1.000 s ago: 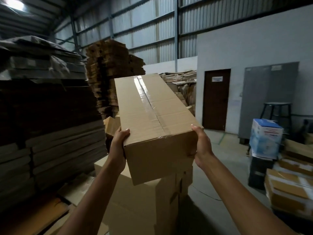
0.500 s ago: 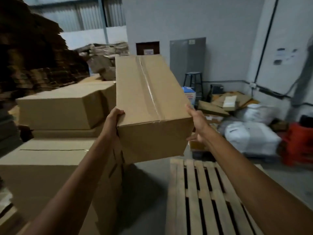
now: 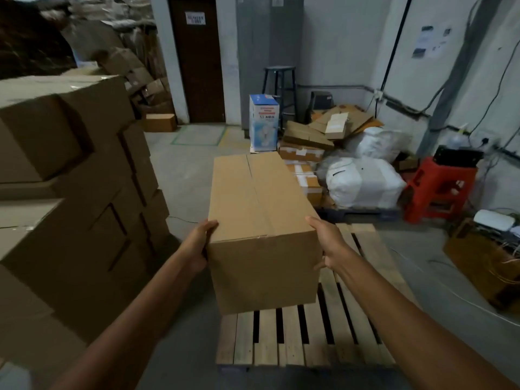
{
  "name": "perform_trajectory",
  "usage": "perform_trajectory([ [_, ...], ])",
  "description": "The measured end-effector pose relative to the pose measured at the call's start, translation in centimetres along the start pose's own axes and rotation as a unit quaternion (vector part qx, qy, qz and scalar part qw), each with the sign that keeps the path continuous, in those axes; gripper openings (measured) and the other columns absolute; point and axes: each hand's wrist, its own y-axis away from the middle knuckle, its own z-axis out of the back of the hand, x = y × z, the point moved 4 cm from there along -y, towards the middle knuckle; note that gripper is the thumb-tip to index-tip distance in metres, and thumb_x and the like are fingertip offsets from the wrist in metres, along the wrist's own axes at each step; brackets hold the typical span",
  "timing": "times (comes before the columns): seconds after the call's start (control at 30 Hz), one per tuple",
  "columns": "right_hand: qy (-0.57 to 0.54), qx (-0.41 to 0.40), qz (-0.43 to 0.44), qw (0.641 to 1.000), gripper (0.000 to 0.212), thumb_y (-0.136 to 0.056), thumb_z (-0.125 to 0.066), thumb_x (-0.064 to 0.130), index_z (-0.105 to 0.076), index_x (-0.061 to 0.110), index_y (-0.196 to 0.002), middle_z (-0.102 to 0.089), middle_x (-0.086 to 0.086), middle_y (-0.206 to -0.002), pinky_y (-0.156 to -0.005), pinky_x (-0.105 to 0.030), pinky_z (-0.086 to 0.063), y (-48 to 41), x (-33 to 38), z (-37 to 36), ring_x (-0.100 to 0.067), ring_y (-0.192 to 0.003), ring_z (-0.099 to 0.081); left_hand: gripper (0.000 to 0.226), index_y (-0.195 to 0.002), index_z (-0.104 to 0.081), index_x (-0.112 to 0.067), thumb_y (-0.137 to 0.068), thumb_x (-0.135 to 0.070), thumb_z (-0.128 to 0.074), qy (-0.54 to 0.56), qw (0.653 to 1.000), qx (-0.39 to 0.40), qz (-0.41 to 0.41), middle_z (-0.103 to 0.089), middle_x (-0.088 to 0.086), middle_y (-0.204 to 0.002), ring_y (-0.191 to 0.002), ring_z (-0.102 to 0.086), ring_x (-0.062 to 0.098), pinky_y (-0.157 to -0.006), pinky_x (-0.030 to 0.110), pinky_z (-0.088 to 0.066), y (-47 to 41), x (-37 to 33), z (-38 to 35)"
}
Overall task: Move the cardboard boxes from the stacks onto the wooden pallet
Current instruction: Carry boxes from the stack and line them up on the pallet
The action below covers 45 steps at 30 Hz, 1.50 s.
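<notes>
I carry a long brown taped cardboard box (image 3: 261, 220) in the air above the left part of the wooden pallet (image 3: 318, 342). My left hand (image 3: 199, 246) grips its near left edge, thumb on top, and my right hand (image 3: 327, 243) grips its near right edge the same way. The box points away from me and tilts down slightly at its near end. Stacks of large cardboard boxes (image 3: 70, 175) stand to the left of the pallet. The pallet's slats carry nothing that I can see.
Behind the pallet lie white sacks (image 3: 363, 181), flattened cartons (image 3: 323, 130) and a blue-and-white box (image 3: 264, 122). A red plastic stool (image 3: 439, 187) and cables stand at the right wall. A dark door (image 3: 197, 60) and a black stool (image 3: 280, 88) are at the back.
I have turned further right and lowered the box; it now hangs over the pallet, nearer the floor. Both hands keep the same grip.
</notes>
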Motion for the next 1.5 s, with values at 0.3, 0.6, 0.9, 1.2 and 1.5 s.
perform_trajectory([
  [0.3, -0.002, 0.005, -0.005, 1.0, 0.021, -0.102, -0.056, 0.035, -0.067, 0.022, -0.115, -0.072, -0.006, -0.105, -0.089, -0.05, -0.054, -13.3, -2.1, -4.8, -0.029, -0.099, -0.066, 0.037, -0.137, -0.049, -0.025, -0.101, -0.028, -0.055, -0.064, 0.998, 0.027, 0.007, -0.063, 0.008, -0.123, -0.111, -0.06, 0.027, -0.079, 0.038, -0.049, -14.1, 1.4, 1.1],
  [0.6, 0.084, 0.023, -0.036, 0.996, 0.019, -0.106, -0.05, 0.029, -0.059, 0.025, -0.122, -0.068, -0.001, -0.111, -0.079, -0.039, -0.046, -35.8, -4.9, -14.0, -0.021, -0.101, -0.061, 0.046, -0.144, -0.043, -0.02, -0.1, -0.017, -0.056, -0.096, 0.992, 0.05, 0.062, -0.061, 0.012, -0.13, -0.116, -0.061, 0.03, -0.09, 0.044, -0.052, -40.2, 3.7, 5.7],
  [0.9, 0.104, 0.036, -0.008, 0.994, 0.033, -0.106, -0.05, 0.021, -0.052, 0.022, -0.138, -0.064, 0.0, -0.127, -0.079, -0.033, -0.046, -60.3, -20.3, -18.4, -0.018, -0.113, -0.058, 0.052, -0.141, -0.041, -0.033, -0.097, -0.014, -0.059, -0.121, 0.989, 0.062, 0.066, -0.057, 0.011, -0.132, -0.117, -0.057, 0.032, -0.084, 0.042, -0.051, -64.3, 17.9, 9.3],
  [1.2, 0.111, 0.046, -0.001, 0.993, 0.045, -0.104, -0.052, 0.01, -0.044, 0.017, -0.148, -0.062, -0.003, -0.137, -0.107, -0.037, -0.047, -75.5, -37.6, -19.2, -0.019, -0.122, -0.06, 0.048, -0.137, -0.046, -0.029, -0.098, -0.003, -0.055, -0.104, 0.991, 0.033, 0.081, -0.061, 0.007, -0.127, -0.112, -0.06, 0.025, -0.081, 0.035, -0.052, -77.7, 35.2, 12.1],
  [1.5, 0.199, 0.073, 0.024, 0.977, 0.073, -0.107, -0.047, 0.016, -0.001, 0.032, -0.162, -0.019, 0.007, -0.166, -0.116, -0.03, -0.023, -78.9, -35.4, -20.2, -0.015, -0.151, -0.022, 0.042, -0.135, -0.044, -0.041, -0.103, -0.013, -0.048, -0.094, 0.99, 0.057, 0.085, -0.057, 0.002, -0.132, -0.118, -0.055, 0.027, -0.082, 0.04, -0.049, -81.4, 35.1, 11.6],
])
